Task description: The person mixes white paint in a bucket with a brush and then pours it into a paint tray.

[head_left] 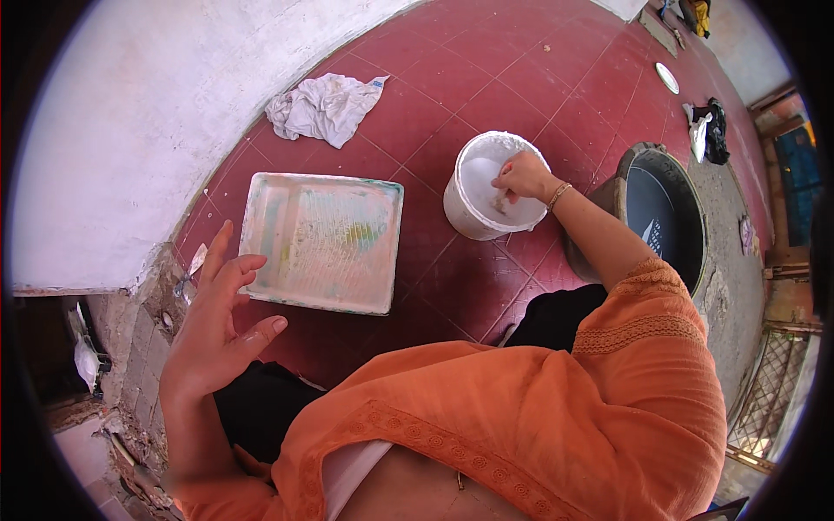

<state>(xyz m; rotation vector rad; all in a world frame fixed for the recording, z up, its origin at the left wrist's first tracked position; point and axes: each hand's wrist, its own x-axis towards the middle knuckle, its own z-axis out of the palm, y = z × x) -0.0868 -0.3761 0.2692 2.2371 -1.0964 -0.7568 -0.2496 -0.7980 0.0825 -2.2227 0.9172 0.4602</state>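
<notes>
My right hand (525,177) reaches over the rim of a white plastic bucket (469,214), its fingers closed and pointing down inside. What they grip, if anything, I cannot make out; a small brownish patch shows just below them. White liquid or coating (479,176) covers the inside of the bucket. To the left, my left hand (221,317) is raised with its fingers apart, holding nothing. It is nearest to a paint roller tray (326,239), whose ridged bed is smeared with white, green and yellow paint.
A crumpled white cloth (326,108) lies on the red tiled floor (426,95) by the white wall (130,130). Right of the bucket stands a large dark tub (647,200) holding liquid. Black and white bags (712,130) and a white lid (667,77) lie farther right.
</notes>
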